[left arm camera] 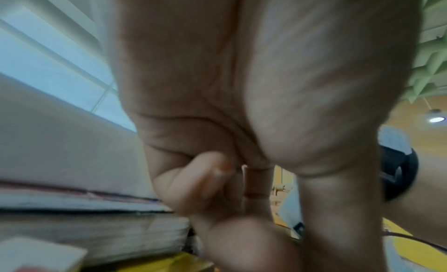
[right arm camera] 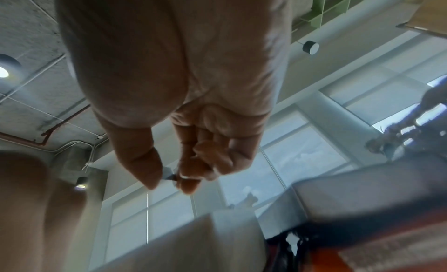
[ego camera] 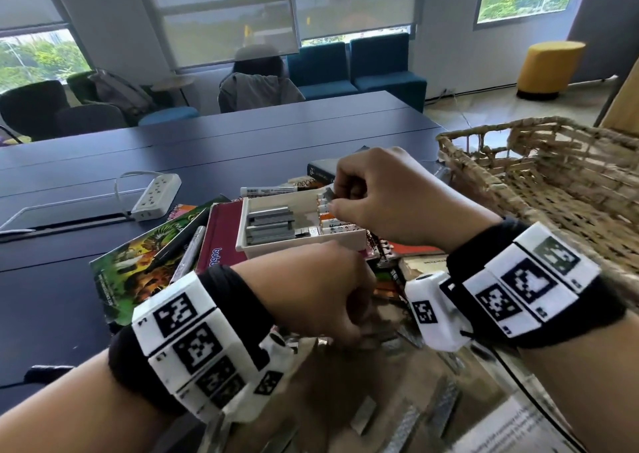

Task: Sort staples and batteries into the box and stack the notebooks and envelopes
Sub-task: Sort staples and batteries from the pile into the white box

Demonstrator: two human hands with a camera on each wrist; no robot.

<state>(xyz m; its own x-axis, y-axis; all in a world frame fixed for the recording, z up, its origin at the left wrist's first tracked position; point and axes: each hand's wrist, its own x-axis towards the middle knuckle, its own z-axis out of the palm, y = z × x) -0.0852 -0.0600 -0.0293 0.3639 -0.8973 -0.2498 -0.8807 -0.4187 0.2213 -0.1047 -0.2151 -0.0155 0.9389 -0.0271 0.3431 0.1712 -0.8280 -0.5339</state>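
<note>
Fingers [right arm camera: 186,184] of right hand [ego camera: 390,197] pinch a staple strip [ego camera: 328,193] over the box [ego camera: 301,245], centre frame, partly filled; left hand [ego camera: 311,290] curled, contents unclear; notebooks [ego camera: 221,241] unstacked.

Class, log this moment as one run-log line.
right hand: pinches staples over box | left hand: curled, contents unclear | box: staples left, batteries right

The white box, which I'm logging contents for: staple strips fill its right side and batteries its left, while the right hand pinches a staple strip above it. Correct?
Sides are swapped. In the head view the white box holds staple strips left, batteries right. The right hand does pinch a strip.
</note>
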